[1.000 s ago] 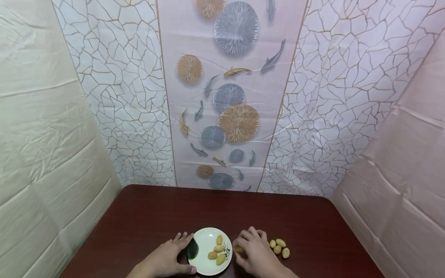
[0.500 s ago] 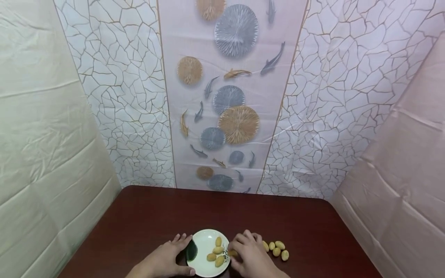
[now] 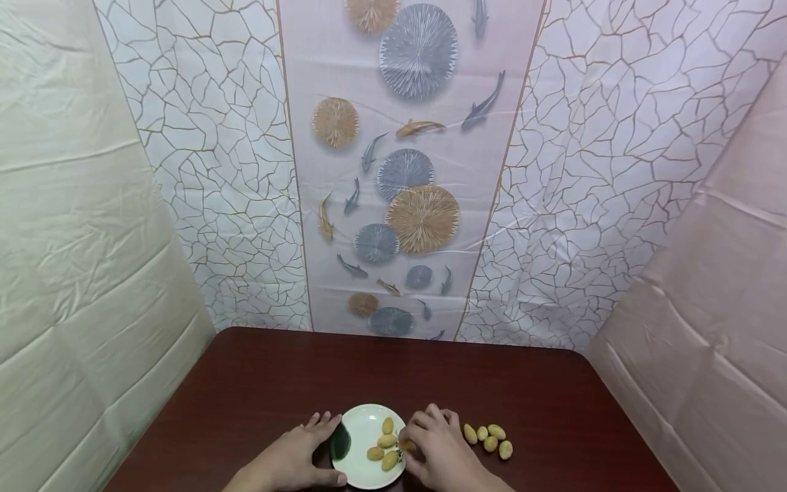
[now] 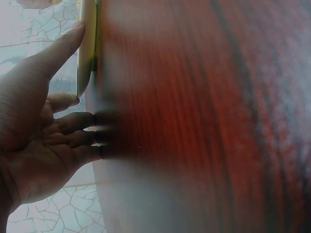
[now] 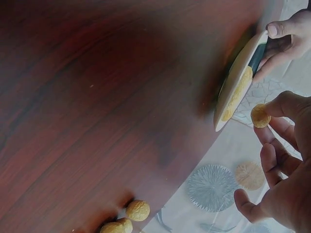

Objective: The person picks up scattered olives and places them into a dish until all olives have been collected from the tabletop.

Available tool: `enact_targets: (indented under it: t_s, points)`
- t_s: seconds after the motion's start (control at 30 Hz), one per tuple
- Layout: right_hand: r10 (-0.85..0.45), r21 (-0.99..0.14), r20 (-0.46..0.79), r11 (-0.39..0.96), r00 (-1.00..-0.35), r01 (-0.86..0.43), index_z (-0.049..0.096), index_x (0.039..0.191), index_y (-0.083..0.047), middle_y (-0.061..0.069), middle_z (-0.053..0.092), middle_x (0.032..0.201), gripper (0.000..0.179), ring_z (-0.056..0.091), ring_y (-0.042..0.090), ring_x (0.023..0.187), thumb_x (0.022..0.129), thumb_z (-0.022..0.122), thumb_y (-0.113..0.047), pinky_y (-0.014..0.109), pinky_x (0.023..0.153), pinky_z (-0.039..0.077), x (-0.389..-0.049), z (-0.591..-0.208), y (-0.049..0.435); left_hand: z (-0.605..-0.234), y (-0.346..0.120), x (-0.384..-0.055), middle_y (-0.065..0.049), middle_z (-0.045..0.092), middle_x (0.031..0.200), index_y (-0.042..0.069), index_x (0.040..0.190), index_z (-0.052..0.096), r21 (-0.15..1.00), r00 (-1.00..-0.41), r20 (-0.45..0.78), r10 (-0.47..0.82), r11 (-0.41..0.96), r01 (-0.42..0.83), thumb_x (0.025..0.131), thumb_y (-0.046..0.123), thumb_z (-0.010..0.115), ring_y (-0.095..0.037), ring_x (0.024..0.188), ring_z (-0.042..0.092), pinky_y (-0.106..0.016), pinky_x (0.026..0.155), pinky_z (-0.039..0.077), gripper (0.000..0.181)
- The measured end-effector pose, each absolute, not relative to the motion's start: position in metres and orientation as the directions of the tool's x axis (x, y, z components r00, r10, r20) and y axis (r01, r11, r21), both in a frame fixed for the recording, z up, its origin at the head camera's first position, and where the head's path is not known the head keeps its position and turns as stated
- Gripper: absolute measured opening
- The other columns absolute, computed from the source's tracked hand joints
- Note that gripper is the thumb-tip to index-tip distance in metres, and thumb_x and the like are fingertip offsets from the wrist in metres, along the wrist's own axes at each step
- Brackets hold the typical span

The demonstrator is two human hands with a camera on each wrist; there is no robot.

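Note:
My right hand (image 3: 438,447) pinches a small yellow oval fruit (image 5: 261,115) between thumb and fingertips, just above the right rim of a white plate (image 3: 364,413). On the plate lie several similar yellow fruits (image 3: 387,441), and its left part carries a dark green patch. Held straight and spread, the fingers of my left hand (image 3: 295,454) touch the plate's left rim. In the left wrist view, the thumb (image 4: 68,43) and index fingertip meet the plate's edge (image 4: 86,58), while the other fingertips reach down to the table.
To the right of my right hand, several more yellow fruits (image 3: 490,443) lie in a loose group on the dark red wooden table (image 3: 277,376). Patterned cloth (image 3: 381,273) hangs behind the table, with pale cloth (image 3: 92,273) along both sides.
My right hand has moved left with its pinched fruit, from beside the plate to over its right rim. One more loose fruit now shows behind it. My left hand stays at the rim.

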State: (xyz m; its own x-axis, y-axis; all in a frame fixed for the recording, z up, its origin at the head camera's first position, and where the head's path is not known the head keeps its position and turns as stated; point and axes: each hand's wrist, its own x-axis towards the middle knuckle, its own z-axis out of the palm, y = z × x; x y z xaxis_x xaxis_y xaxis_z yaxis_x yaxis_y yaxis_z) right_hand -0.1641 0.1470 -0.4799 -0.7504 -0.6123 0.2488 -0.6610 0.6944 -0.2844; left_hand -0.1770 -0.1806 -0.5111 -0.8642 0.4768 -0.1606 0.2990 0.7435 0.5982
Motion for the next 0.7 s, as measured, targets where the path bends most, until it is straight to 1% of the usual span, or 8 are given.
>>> enact_targets:
  t_s: [0.13, 0.3, 0.43, 0.57, 0.7]
  points:
    - [-0.619, -0.281, 0.244, 0.691, -0.746, -0.666, 0.080, 0.109, -0.024, -0.015, 0.066, 0.107, 0.014, 0.040, 0.002, 0.095, 0.098, 0.084, -0.018, 0.056, 0.092, 0.046, -0.164, -0.480, 0.142, -0.512, -0.181, -0.177, -0.028, 0.040, 0.175, 0.006, 0.170, 0.043, 0.597, -0.867, -0.168, 0.469, 0.748, 0.290, 0.092, 0.060, 0.085, -0.056, 0.162, 0.036, -0.082, 0.121, 0.036, 0.104]
    - [-0.628, -0.267, 0.271, 0.679, -0.729, -0.684, 0.079, 0.107, -0.026, -0.016, 0.065, 0.105, 0.012, 0.040, 0.001, 0.094, 0.098, 0.083, -0.018, 0.055, 0.091, 0.046, -0.163, -0.480, 0.137, -0.514, -0.181, -0.178, -0.028, 0.041, 0.174, 0.007, 0.169, 0.044, 0.587, -0.872, -0.158, 0.462, 0.754, 0.293, 0.090, 0.064, 0.085, -0.056, 0.162, 0.037, -0.081, 0.121, 0.036, 0.107]
    - [-0.636, -0.290, 0.267, 0.664, -0.724, -0.690, 0.079, 0.107, -0.025, -0.017, 0.065, 0.105, 0.010, 0.039, 0.001, 0.093, 0.100, 0.082, -0.019, 0.054, 0.091, 0.044, -0.163, -0.480, 0.134, -0.515, -0.181, -0.177, -0.029, 0.041, 0.173, 0.005, 0.169, 0.044, 0.578, -0.872, -0.144, 0.467, 0.755, 0.309, 0.090, 0.065, 0.085, -0.056, 0.161, 0.038, -0.081, 0.121, 0.037, 0.107]
    - [-0.645, -0.323, 0.243, 0.650, -0.724, -0.688, 0.080, 0.110, -0.026, -0.017, 0.068, 0.110, 0.010, 0.040, 0.000, 0.095, 0.102, 0.080, -0.020, 0.053, 0.092, 0.043, -0.162, -0.478, 0.131, -0.514, -0.180, -0.176, -0.029, 0.042, 0.173, 0.005, 0.169, 0.044, 0.570, -0.872, -0.134, 0.471, 0.756, 0.321, 0.090, 0.063, 0.085, -0.055, 0.161, 0.039, -0.082, 0.120, 0.038, 0.107]
    - [-0.651, -0.327, 0.244, 0.642, -0.719, -0.693, 0.080, 0.111, -0.026, -0.017, 0.069, 0.112, 0.011, 0.041, 0.000, 0.096, 0.102, 0.080, -0.020, 0.053, 0.093, 0.044, -0.161, -0.478, 0.129, -0.513, -0.180, -0.176, -0.029, 0.042, 0.173, 0.006, 0.169, 0.044, 0.574, -0.874, -0.141, 0.466, 0.757, 0.311, 0.091, 0.063, 0.085, -0.055, 0.161, 0.038, -0.082, 0.120, 0.037, 0.106]
